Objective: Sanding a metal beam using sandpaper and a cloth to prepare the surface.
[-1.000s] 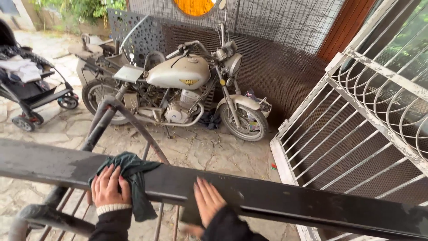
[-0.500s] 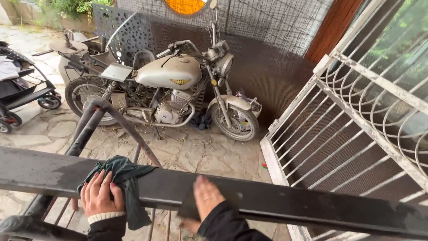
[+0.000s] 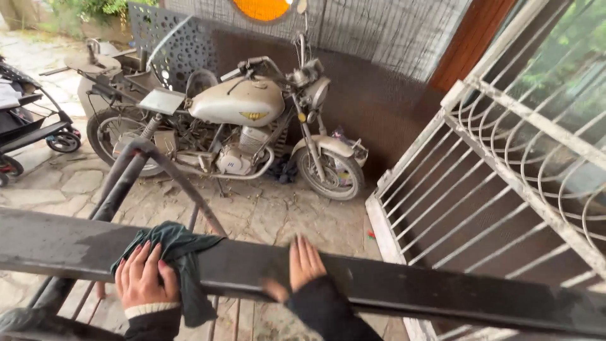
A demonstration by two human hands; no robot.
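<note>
— What's nearest on my feed?

— My left hand (image 3: 144,279) lies flat, fingers spread, pressing a dark green crumpled cloth (image 3: 180,252) onto the wide dark metal handrail (image 3: 442,287); that grip clasps nothing, it only pins the cloth, which drapes over the rail's edge. My right hand (image 3: 302,266) rests open, palm down, on the rail beside it.

— And beyond?

— A stone-paved floor (image 3: 265,211), then a dusty cream motorcycle (image 3: 237,126) parked against a mesh wall; a white barred gate (image 3: 505,189) stands on the right
</note>
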